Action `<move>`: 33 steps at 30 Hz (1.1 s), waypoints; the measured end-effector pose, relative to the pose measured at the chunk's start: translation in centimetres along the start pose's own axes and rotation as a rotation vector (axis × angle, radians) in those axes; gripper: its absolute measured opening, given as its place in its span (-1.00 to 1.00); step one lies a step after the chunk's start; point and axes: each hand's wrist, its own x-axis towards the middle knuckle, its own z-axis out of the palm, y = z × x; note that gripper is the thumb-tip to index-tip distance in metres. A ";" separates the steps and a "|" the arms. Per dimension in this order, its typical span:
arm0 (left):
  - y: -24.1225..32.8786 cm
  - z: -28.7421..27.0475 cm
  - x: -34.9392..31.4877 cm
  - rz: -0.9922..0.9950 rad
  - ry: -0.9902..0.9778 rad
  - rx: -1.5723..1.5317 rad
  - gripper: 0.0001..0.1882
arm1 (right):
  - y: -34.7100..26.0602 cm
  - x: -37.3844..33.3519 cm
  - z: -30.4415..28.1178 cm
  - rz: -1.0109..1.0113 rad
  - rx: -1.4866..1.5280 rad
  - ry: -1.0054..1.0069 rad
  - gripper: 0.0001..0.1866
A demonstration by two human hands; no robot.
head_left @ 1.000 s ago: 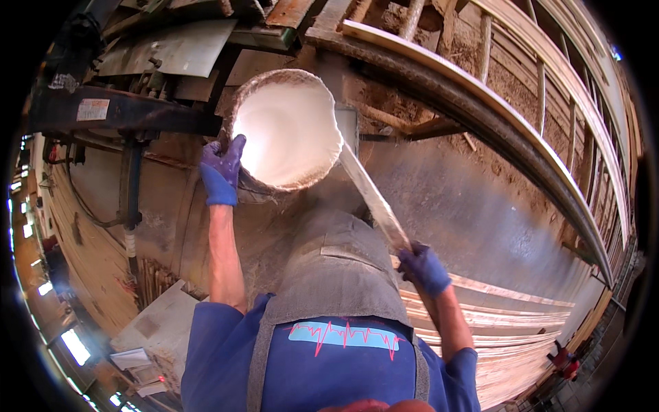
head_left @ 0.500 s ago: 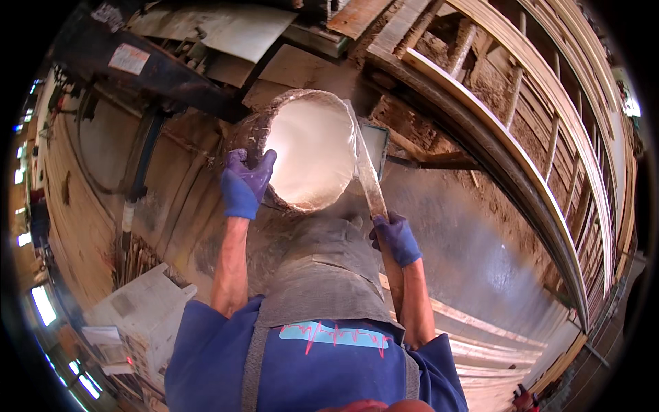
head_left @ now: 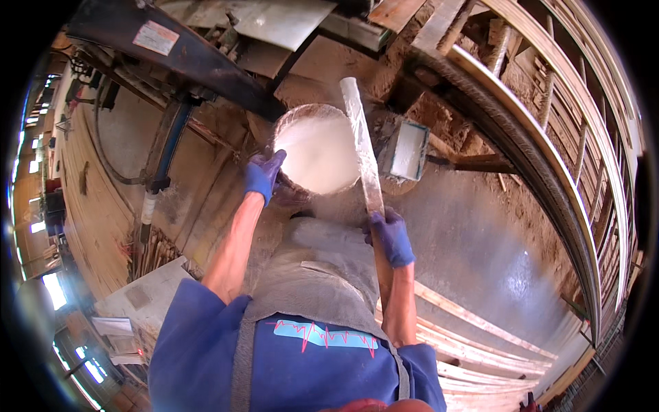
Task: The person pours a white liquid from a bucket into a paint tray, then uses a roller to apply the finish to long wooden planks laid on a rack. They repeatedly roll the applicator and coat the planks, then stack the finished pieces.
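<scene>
A round bucket [head_left: 316, 154] full of white liquid sits in front of me, its rim crusted. My left hand [head_left: 264, 175], in a blue glove, grips the bucket's left rim. My right hand [head_left: 390, 237], also gloved in blue, holds a long white-coated stick [head_left: 362, 147] near its lower end. The stick rises up and away across the bucket's right edge, out of the liquid. A grey apron [head_left: 322, 275] over a blue shirt fills the lower middle.
A small white-coated square tray [head_left: 408, 150] lies to the right of the bucket. A dark beam [head_left: 171, 58] crosses the upper left, with a blue-and-white post [head_left: 158, 172] below it. Curved wooden framing [head_left: 549, 158] runs along the right. Wooden boards [head_left: 467, 336] lie at lower right.
The bucket has come down and away from my face. The stick swung from slanting toward lower right to nearly upright over the bucket's right edge, and my right hand rose with it.
</scene>
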 end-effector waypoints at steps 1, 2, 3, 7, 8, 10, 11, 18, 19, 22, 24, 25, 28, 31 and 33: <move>-0.4 0.1 0.7 -0.076 -0.031 0.025 -0.52 | 0.2 -0.9 1.0 0.019 0.000 0.028 -0.72; -1.1 0.3 1.6 -0.154 -0.059 0.048 -0.53 | 0.8 -1.6 1.3 0.054 -0.020 0.033 -0.73; -3.2 0.7 2.9 -0.185 -0.050 0.064 -0.50 | 1.5 -2.7 1.3 0.088 -0.054 0.030 -0.74; -10.5 2.5 6.1 0.042 -0.108 0.255 -0.33 | 3.2 -6.7 2.9 0.172 -0.178 0.081 -0.77; -10.5 2.7 6.0 0.027 -0.077 0.444 -0.29 | 3.6 -7.0 3.6 0.226 -0.191 0.099 -0.77; -10.4 2.3 6.8 0.009 -0.206 0.360 -0.14 | 5.1 -6.7 5.2 0.336 -0.179 0.132 -0.77; -12.5 2.5 7.4 0.011 -0.189 0.406 -0.15 | 5.3 -6.3 5.7 0.396 -0.224 0.106 -0.75; -10.4 0.7 11.5 0.116 -0.403 0.007 -0.44 | 2.1 0.3 10.8 0.463 -0.028 -0.161 -0.50; -11.7 0.9 13.3 0.104 -0.455 0.024 -0.50 | 0.0 1.1 12.2 0.426 -0.031 -0.162 -0.48; -11.6 1.4 19.9 0.063 -0.561 0.095 -0.50 | -4.3 4.6 13.9 0.393 0.036 -0.252 -0.44; -20.8 2.8 27.1 0.098 -0.564 0.170 -0.51 | -0.8 7.5 12.7 0.322 -0.080 -0.152 -0.54; -22.3 3.1 28.9 0.174 -0.597 0.319 -0.54 | 3.0 9.8 11.2 0.104 -0.344 -0.057 -0.56; -28.3 2.8 30.3 0.115 -0.480 0.232 -0.61 | 7.2 17.6 8.1 -0.078 -0.742 0.330 -0.60; -30.5 1.0 29.1 0.001 -0.545 0.031 -0.68 | 9.3 26.5 4.9 -0.052 -1.149 0.469 -0.59; -31.0 -0.8 28.1 0.039 -0.552 0.103 -0.68 | 10.0 32.1 3.9 -0.006 -1.347 0.471 -0.58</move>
